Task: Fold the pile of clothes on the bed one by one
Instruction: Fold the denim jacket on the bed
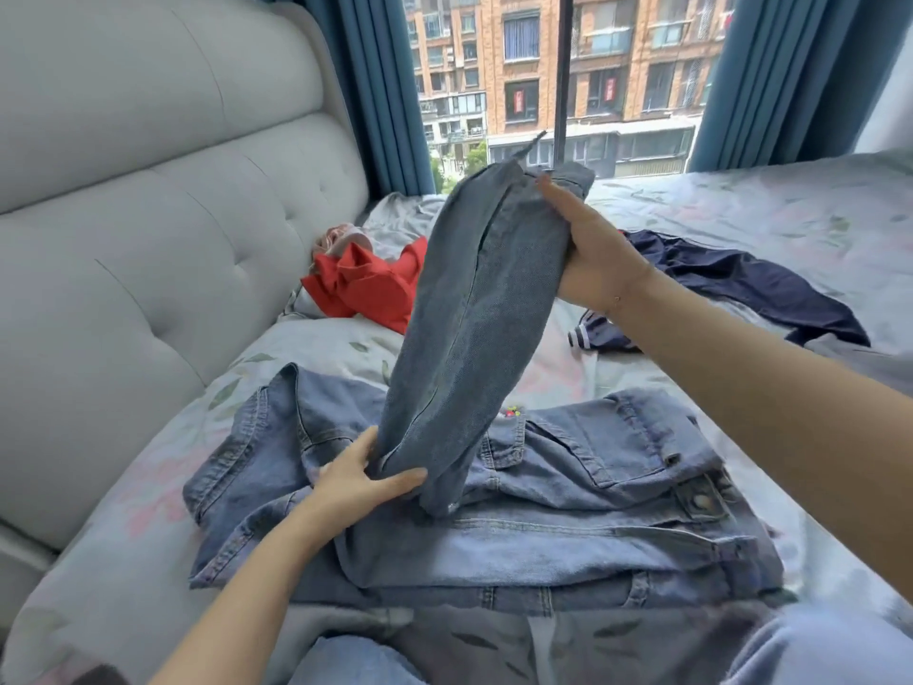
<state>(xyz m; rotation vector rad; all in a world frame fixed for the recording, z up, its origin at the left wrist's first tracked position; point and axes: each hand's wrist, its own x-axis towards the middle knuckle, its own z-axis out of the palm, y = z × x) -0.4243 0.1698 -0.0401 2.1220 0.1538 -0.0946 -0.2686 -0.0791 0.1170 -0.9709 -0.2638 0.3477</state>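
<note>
A blue denim jacket (568,516) lies spread on the bed in front of me. One of its sleeves (474,328) is lifted upright above it. My right hand (593,254) grips the cuff end of that sleeve high up, fingers curled round the denim. My left hand (360,477) pinches the sleeve near its base where it meets the jacket body. A red garment (370,289) lies crumpled by the headboard. A dark navy garment (741,289) with a striped cuff lies at the right.
The bed has a pale floral sheet (741,205). A grey padded headboard (148,215) runs along the left. Blue curtains (375,91) and a window with brick buildings (568,66) are behind. My knees in light trousers (355,664) show at the bottom.
</note>
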